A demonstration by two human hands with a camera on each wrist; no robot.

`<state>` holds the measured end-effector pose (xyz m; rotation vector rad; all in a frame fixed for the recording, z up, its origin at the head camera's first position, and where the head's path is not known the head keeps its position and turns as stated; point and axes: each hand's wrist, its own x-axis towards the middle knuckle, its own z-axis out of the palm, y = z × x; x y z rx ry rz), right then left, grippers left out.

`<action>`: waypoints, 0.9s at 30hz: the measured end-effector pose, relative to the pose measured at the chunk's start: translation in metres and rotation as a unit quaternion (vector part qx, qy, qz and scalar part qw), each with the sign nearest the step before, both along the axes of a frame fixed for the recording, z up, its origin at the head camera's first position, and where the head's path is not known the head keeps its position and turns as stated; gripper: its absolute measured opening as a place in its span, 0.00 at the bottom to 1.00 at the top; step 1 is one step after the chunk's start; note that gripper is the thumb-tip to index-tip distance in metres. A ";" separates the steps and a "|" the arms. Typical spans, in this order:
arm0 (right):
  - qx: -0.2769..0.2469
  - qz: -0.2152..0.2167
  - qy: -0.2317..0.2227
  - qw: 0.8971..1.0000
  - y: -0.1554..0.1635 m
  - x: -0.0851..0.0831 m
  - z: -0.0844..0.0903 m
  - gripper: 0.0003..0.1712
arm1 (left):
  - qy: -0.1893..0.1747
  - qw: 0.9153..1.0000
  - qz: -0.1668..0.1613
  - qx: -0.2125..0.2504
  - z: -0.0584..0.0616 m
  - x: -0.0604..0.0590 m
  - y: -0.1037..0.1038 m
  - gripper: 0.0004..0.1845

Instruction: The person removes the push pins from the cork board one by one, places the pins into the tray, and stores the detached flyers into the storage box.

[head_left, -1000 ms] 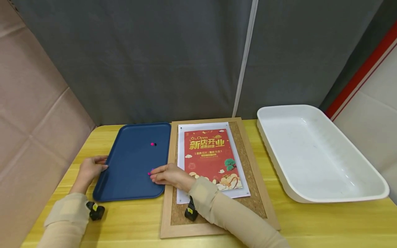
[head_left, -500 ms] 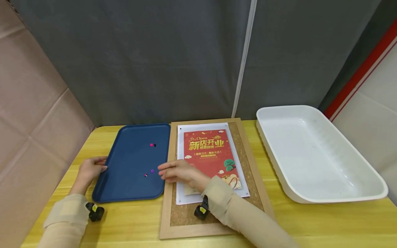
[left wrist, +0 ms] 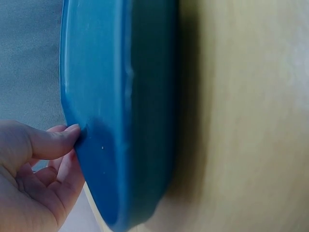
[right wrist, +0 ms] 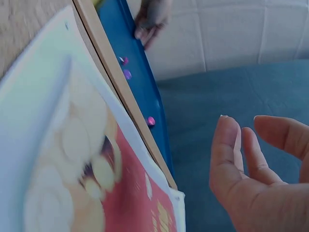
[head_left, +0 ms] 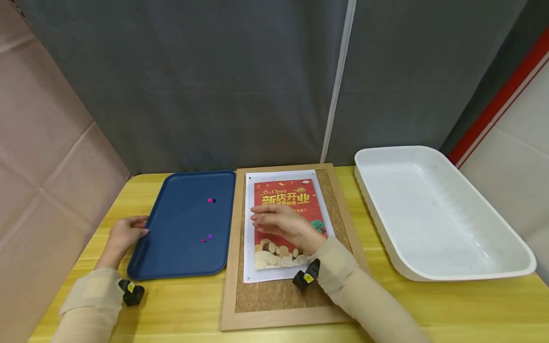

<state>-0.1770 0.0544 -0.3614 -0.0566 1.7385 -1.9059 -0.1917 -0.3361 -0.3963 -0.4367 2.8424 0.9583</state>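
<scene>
My left hand (head_left: 123, 237) grips the left rim of the blue tray (head_left: 180, 219), with the thumb on top and the other fingers beneath it in the left wrist view. On the tray lie a pink piece beside a black one (head_left: 212, 200), another small pink piece (head_left: 203, 240) and a purple piece (head_left: 210, 236), all too small to tell their kind. Over the red poster (head_left: 274, 188) hovers my right hand (head_left: 288, 226), fingers loosely bent and apart, with nothing seen between them. Behind the poster is white paper (head_left: 274, 275), fixed to a wood-framed corkboard (head_left: 257, 301) with small tacks at its corners.
To the right stands a deep white bin (head_left: 429, 214) on the yellow wooden table (head_left: 184, 309). The tray's right side lies against the corkboard's frame. A grey partition (head_left: 214, 95) closes off the back, and a pale wall (head_left: 51, 190) the left.
My right hand has let go of the small pink piece, which now lies on the tray, and has moved right over the poster. The left hand has stayed on the tray rim.
</scene>
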 end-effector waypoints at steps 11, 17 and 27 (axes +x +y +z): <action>0.019 -0.039 0.045 0.998 0.050 -0.006 0.010 0.26 | 0.016 1.000 -0.016 -0.018 -0.003 0.000 0.002 0.24; 0.015 -0.050 0.067 0.996 0.076 -0.009 0.012 0.28 | 0.027 0.999 -0.018 -0.033 -0.002 0.001 0.004 0.25; 0.008 -0.080 0.091 0.993 0.107 -0.008 0.015 0.29 | 0.152 0.988 0.028 -0.021 0.018 0.001 0.045 0.22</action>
